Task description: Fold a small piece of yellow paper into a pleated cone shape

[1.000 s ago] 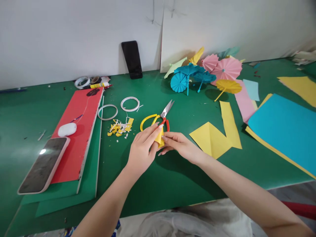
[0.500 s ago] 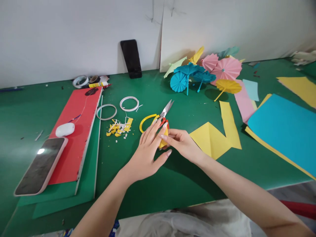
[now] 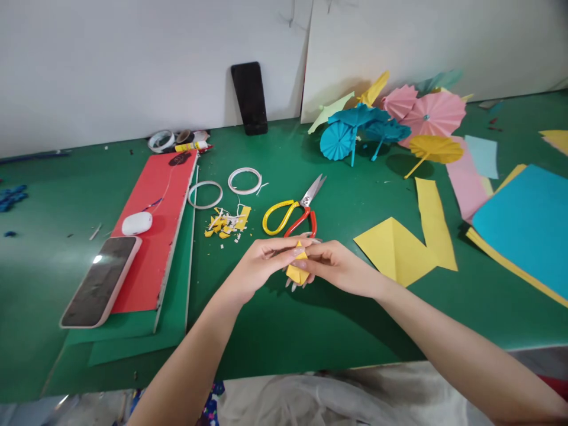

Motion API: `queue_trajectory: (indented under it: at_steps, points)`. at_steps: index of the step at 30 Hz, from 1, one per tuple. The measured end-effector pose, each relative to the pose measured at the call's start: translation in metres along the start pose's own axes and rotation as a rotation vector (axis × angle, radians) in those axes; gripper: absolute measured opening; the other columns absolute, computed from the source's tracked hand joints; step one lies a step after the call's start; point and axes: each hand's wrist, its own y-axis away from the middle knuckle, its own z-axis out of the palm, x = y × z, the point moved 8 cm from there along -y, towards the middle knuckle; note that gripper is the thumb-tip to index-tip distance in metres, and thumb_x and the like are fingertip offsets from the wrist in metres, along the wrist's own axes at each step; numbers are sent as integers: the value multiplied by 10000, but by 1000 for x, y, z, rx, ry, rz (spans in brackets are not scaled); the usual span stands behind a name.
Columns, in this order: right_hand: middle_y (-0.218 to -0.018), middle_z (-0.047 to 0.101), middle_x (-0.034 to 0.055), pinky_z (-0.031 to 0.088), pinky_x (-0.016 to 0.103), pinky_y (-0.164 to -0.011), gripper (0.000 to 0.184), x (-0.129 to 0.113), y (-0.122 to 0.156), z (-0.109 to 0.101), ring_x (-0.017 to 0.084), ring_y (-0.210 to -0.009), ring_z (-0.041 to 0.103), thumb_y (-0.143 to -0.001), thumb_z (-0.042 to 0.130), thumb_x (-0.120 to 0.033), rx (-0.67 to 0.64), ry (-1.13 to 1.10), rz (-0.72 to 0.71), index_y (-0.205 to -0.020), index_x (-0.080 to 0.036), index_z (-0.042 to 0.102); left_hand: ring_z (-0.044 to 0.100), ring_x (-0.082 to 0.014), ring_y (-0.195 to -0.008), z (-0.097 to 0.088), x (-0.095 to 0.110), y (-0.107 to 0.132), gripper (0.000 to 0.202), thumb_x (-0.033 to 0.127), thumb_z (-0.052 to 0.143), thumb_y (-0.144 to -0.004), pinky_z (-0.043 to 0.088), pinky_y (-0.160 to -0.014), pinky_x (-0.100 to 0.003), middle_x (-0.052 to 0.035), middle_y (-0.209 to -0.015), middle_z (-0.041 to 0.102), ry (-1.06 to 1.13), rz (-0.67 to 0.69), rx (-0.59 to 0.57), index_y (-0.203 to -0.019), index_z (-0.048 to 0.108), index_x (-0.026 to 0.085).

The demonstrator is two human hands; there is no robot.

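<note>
A small folded piece of yellow paper [image 3: 298, 274] is pinched between both hands above the green table. My left hand [image 3: 266, 263] is closed on its upper left side, the thumb lying over the top. From the right, my right hand [image 3: 335, 266] grips the same piece, its fingers partly hidden beneath. Just beyond the fingertips lie scissors [image 3: 290, 219] with one yellow and one red handle, blades pointing away and spread a little. To the right of my right hand rests a creased yellow paper sheet [image 3: 390, 251] beside a yellow strip [image 3: 432, 219].
Yellow and white scraps [image 3: 226, 223] and tape rings [image 3: 245, 181] lie left of the scissors. Folded paper umbrellas [image 3: 355, 130] stand at the back right, blue sheets [image 3: 528, 219] nearer. On the left are a red board [image 3: 146, 266] and a phone [image 3: 100, 284]; another phone [image 3: 249, 97] leans on the wall.
My left hand has turned from lying flat over the scissors to pinching the folded paper. Both hands have come nearer to me, uncovering the scissors' handles. The view has shifted left.
</note>
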Motion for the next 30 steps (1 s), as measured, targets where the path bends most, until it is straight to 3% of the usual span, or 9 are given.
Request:
queue_trajectory:
  at_steps: [6, 11, 14, 17, 23, 28, 30]
  points:
    - [-710, 660, 30, 533, 247, -587, 314, 7, 1, 6, 126, -615, 613, -817, 613, -433, -32, 34, 86, -703, -143, 652, 658, -228, -990, -11, 0, -2, 245, 327, 499, -890, 498, -927, -387, -51, -955, 730, 87, 8, 110, -840, 700, 195]
    - [-654, 639, 12, 537, 252, -601, 322, 13, 1, 3, 122, -594, 611, -799, 627, -455, -4, -27, 120, -728, -141, 636, 629, -174, -822, -16, 14, 1, 270, 375, 454, -903, 484, -799, -309, -38, -849, 685, -380, 142, 300, -850, 643, 189]
    - [-674, 631, 9, 529, 239, -593, 322, 12, 1, 5, 115, -595, 606, -798, 627, -459, -49, -17, 128, -769, -139, 645, 516, -122, -634, -6, 18, 2, 259, 340, 503, -880, 426, -631, -245, 16, -657, 548, -555, 202, 271, -677, 534, 182]
    - [-712, 645, 26, 525, 231, -588, 356, 13, 3, 8, 112, -601, 612, -821, 588, -481, -87, -18, 148, -795, -130, 641, 421, -100, -567, -1, 20, 3, 307, 293, 488, -889, 364, -555, -224, 40, -596, 420, -564, 225, 228, -608, 443, 180]
    - [-671, 675, 54, 522, 224, -579, 428, 9, 2, 2, 113, -569, 620, -837, 545, -525, -33, -14, 137, -731, -117, 620, 425, -94, -559, -13, 25, 3, 257, 298, 523, -868, 353, -539, -216, 33, -611, 460, -543, 263, 345, -646, 489, 173]
    - [-659, 672, 52, 518, 218, -565, 447, 7, 1, -3, 112, -562, 625, -854, 499, -550, 30, -23, 116, -741, -126, 584, 412, -80, -458, -8, 7, -4, 359, 370, 440, -905, 327, -453, -199, 46, -506, 429, -490, 122, 197, -607, 452, 170]
    - [-653, 674, 48, 520, 221, -555, 442, 8, 1, -3, 115, -559, 635, -857, 485, -559, 26, -33, 131, -760, -136, 562, 403, -79, -454, -9, 5, -4, 369, 364, 426, -910, 325, -453, -196, 48, -493, 415, -503, 119, 225, -596, 437, 170]
